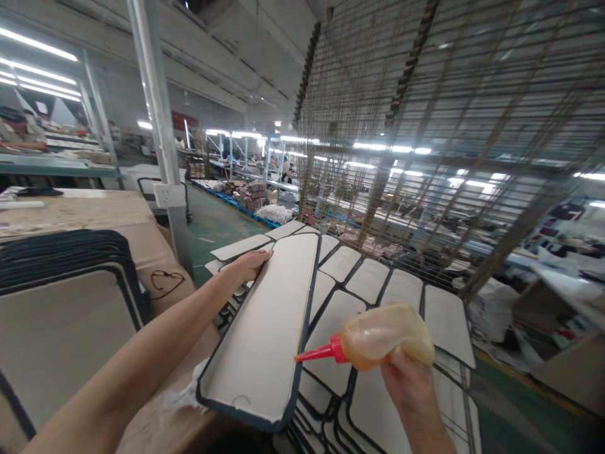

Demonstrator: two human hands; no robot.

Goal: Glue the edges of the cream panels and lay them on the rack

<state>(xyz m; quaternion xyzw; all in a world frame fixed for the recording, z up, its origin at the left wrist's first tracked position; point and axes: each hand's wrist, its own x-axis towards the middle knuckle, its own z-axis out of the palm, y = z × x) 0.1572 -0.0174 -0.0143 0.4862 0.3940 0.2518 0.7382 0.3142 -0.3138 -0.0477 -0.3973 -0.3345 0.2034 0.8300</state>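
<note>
My left hand [258,261] grips the far left edge of a long white panel [269,315] with rounded corners and a dark border. The panel is tilted up in front of me. In my right hand [409,372] is a squeeze bottle [385,334] of amber liquid, lying on its side. Its red nozzle [316,353] points left, with the tip at the panel's right edge by the dark border. Whether the tip touches the panel I cannot tell. Beneath and beyond lie several similar white panels [368,277] with dark borders, overlapping in rows.
To the left stands a stack of larger dark-edged panels [61,340] beside glasses [166,284] on a tan surface. A metal post [163,126] with a socket box rises behind it. A large wire rack [425,126] slants up on the right. Cardboard boxes [567,359] lie at far right.
</note>
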